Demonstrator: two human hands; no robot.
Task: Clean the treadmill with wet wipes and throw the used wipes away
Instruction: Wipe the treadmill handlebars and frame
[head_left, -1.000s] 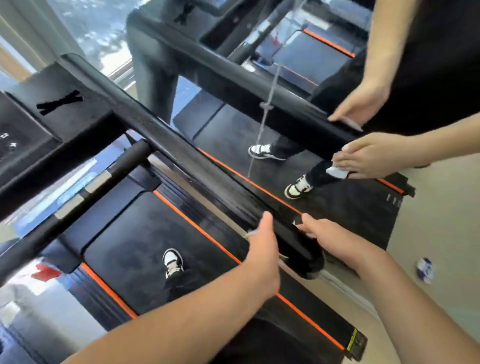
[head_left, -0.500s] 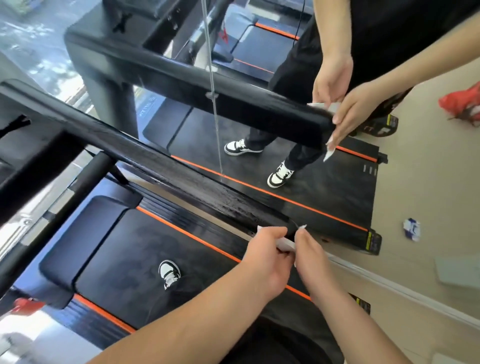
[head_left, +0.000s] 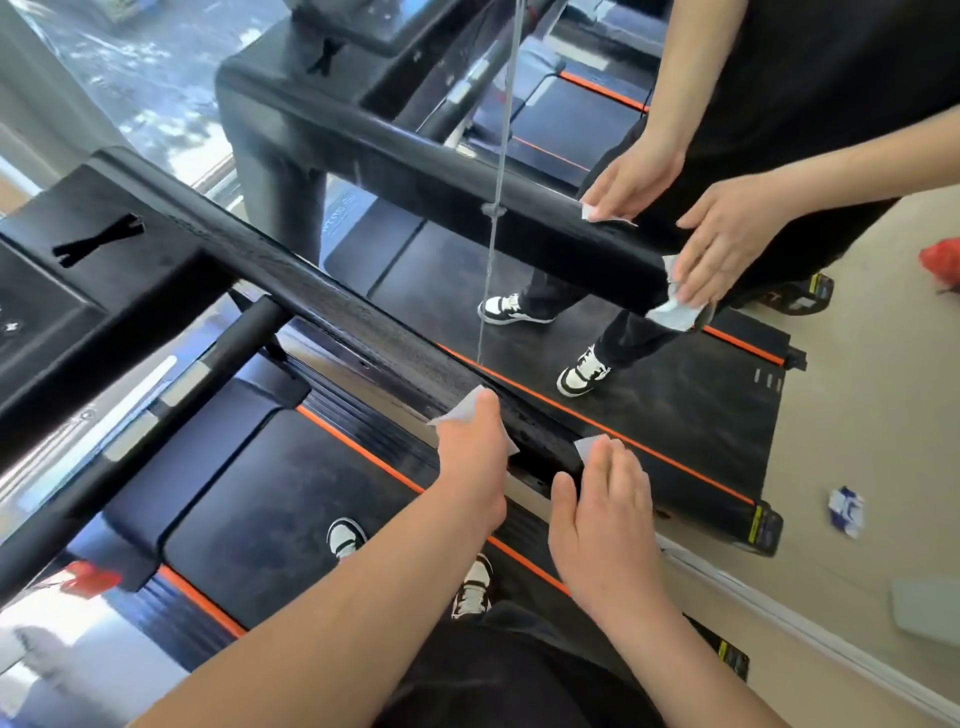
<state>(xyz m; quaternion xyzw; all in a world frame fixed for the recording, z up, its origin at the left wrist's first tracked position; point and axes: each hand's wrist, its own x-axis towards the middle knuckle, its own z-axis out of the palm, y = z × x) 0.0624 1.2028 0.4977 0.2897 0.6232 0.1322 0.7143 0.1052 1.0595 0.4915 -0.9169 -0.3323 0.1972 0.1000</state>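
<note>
Black treadmill (head_left: 260, 509) (orange edge stripes (head_left: 363, 449)), pale grey wipes (head_left: 460, 410), black-and-white sneakers (head_left: 343, 538)

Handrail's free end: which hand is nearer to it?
Right. The right hand presses a wet wipe on the handrail end; the left hand presses a second wipe farther along, toward the console.

Hands parted — left hand (head_left: 470, 457) slid up handrail (head_left: 363, 322), right hand (head_left: 602, 519) flattened; wipe (head_left: 460, 411) peeks under each.

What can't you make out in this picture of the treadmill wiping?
Head view:
- Wipe: mostly under the left hand; one wipe or two, unclear.
- Rail end: partly covered by the right hand.
- Console: cut off by the left edge.
- Blue-white floor item, in the mirror: too small.
</note>
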